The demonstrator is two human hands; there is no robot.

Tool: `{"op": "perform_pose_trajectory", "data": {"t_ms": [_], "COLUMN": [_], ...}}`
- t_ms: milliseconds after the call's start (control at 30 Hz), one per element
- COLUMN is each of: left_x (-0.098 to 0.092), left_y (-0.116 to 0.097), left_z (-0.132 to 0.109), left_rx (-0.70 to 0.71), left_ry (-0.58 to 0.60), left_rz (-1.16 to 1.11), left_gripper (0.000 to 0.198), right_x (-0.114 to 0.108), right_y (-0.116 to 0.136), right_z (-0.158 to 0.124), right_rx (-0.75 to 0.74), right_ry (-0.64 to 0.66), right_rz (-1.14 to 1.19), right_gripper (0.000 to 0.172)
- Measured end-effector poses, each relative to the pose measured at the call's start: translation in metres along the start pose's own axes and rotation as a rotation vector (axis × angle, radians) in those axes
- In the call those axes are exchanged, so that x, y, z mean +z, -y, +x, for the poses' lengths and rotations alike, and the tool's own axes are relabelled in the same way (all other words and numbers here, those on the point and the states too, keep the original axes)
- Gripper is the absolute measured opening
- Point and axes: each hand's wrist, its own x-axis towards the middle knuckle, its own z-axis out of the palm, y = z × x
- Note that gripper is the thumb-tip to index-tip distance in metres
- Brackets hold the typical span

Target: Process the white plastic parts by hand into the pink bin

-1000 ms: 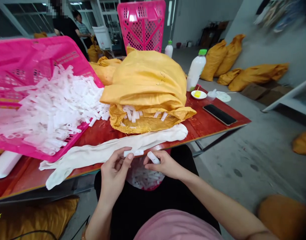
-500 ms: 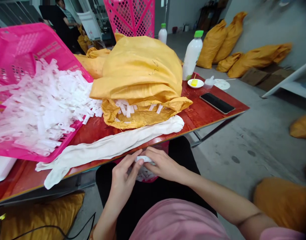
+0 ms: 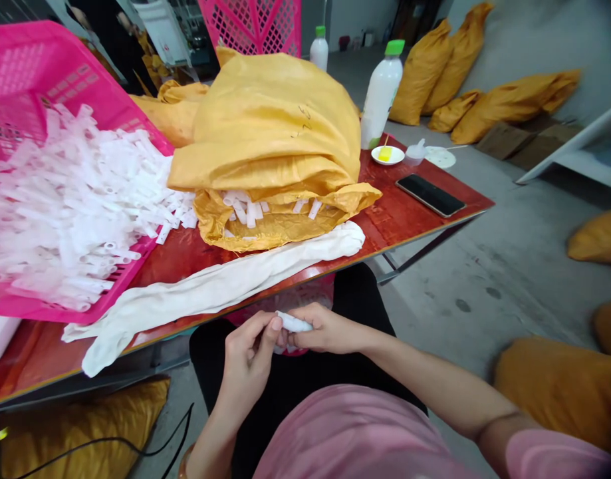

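My left hand (image 3: 248, 356) and my right hand (image 3: 328, 330) are close together above my lap, both pinching a short white plastic tube (image 3: 294, 323). Its ends are partly hidden by my fingers. Beneath them, a pink basket (image 3: 305, 296) with white pieces is mostly hidden on my lap. A long off-white cloth (image 3: 205, 293) lies along the red table's near edge (image 3: 285, 298), just beyond my hands. A tilted pink plastic crate (image 3: 100, 106) spills a heap of white plastic tubes (image 3: 76, 206) on the left. A yellow woven sack (image 3: 270, 126) also holds white tubes.
On the red table stand a white bottle (image 3: 381, 96), a small plate with a yellow sponge (image 3: 387, 155), and a black phone (image 3: 429, 195). Behind rise an upright pink crate (image 3: 250, 20) and another bottle (image 3: 319, 50). Filled yellow sacks (image 3: 509, 100) line the wall.
My hands have come together from holding separate white pieces apart to pinching one piece between them. The whole scene has shifted up and left in the view.
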Motion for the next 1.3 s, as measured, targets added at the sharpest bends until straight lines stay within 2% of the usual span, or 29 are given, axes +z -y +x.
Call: {"op": "perform_pose_trajectory", "data": {"t_ms": [67, 200, 267, 367, 467, 500, 533, 567, 600, 633, 700, 733, 767, 800, 867, 900, 967, 1033, 1067, 1167, 1233, 1300], "left_x": [0.002, 0.002, 0.001, -0.001, -0.015, -0.025, -0.038, -0.054, -0.073, -0.093, -0.131, -0.146, -0.157, -0.164, -0.165, -0.162, -0.154, -0.151, -0.152, -0.161, -0.168, -0.173], "left_y": [0.003, 0.011, 0.016, 0.019, 0.019, 0.019, 0.019, 0.020, 0.021, 0.024, 0.035, 0.042, 0.051, 0.060, 0.077, 0.084, 0.094, 0.098, 0.099, 0.096, 0.093, 0.091], "left_z": [-0.001, -0.001, -0.003, -0.006, 0.002, 0.010, 0.021, 0.035, 0.052, 0.073, 0.119, 0.143, 0.167, 0.189, 0.223, 0.234, 0.245, 0.243, 0.238, 0.213, 0.193, 0.175], "left_rx": [-0.030, -0.115, -0.121, -0.089, -0.126, -0.145, -0.157, -0.156, -0.151, -0.126, -0.069, -0.076, -0.089, -0.088, -0.084, -0.082, -0.091, -0.104, -0.108, -0.115, -0.126, -0.143], "left_ry": [0.036, 0.078, 0.113, 0.272, 0.548, 0.622, 0.648, 0.615, 0.480, 0.278, -0.214, -0.371, -0.416, -0.420, -0.390, -0.375, -0.357, -0.337, -0.322, -0.273, -0.252, -0.248], "left_rz": [0.002, -0.010, -0.064, -0.076, 0.026, 0.062, 0.097, 0.140, 0.206, 0.291, 0.600, 0.783, 0.837, 0.862, 0.884, 0.890, 0.903, 0.921, 0.932, 0.958, 0.957, 0.944], "left_gripper": [0.033, 0.040, 0.049, 0.058, 0.040, 0.035, 0.034, 0.034, 0.035, 0.037, 0.040, 0.041, 0.040, 0.039, 0.039, 0.040, 0.039, 0.033, 0.030, 0.027, 0.034, 0.048], "right_x": [0.003, 0.009, 0.009, 0.004, -0.001, -0.002, -0.003, -0.004, -0.006, -0.007, -0.013, -0.018, -0.024, -0.032, -0.054, -0.067, -0.095, -0.124, -0.137, -0.164, -0.173, -0.177], "right_y": [-0.004, -0.010, -0.011, -0.011, -0.016, -0.021, -0.027, -0.035, -0.042, -0.048, -0.055, -0.054, -0.049, -0.041, -0.020, -0.008, 0.009, 0.017, 0.016, 0.006, -0.002, -0.007], "right_z": [-0.002, -0.002, -0.002, -0.002, -0.002, -0.002, -0.001, -0.001, -0.002, -0.002, -0.007, -0.009, -0.012, -0.014, -0.014, -0.011, 0.002, 0.021, 0.032, 0.066, 0.083, 0.092], "right_rx": [0.030, 0.104, 0.083, 0.053, 0.091, 0.112, 0.131, 0.147, 0.164, 0.181, 0.197, 0.198, 0.199, 0.196, 0.162, 0.134, 0.077, 0.072, 0.087, 0.162, 0.200, 0.166], "right_ry": [-0.031, -0.197, -0.180, -0.075, 0.004, 0.009, 0.006, -0.006, -0.024, -0.040, -0.042, -0.028, -0.010, 0.005, -0.009, -0.055, -0.202, -0.330, -0.348, -0.272, -0.223, -0.173], "right_rz": [-0.164, -0.687, -0.709, -0.561, -0.537, -0.578, -0.634, -0.697, -0.759, -0.805, -0.815, -0.776, -0.712, -0.632, -0.506, -0.498, -0.635, -0.935, -1.099, -1.478, -1.577, -1.581], "right_gripper": [0.006, 0.017, 0.021, 0.019, 0.005, 0.004, 0.006, 0.011, 0.018, 0.028, 0.046, 0.051, 0.051, 0.045, 0.031, 0.027, 0.024, 0.026, 0.028, 0.035, 0.036, 0.035]}}
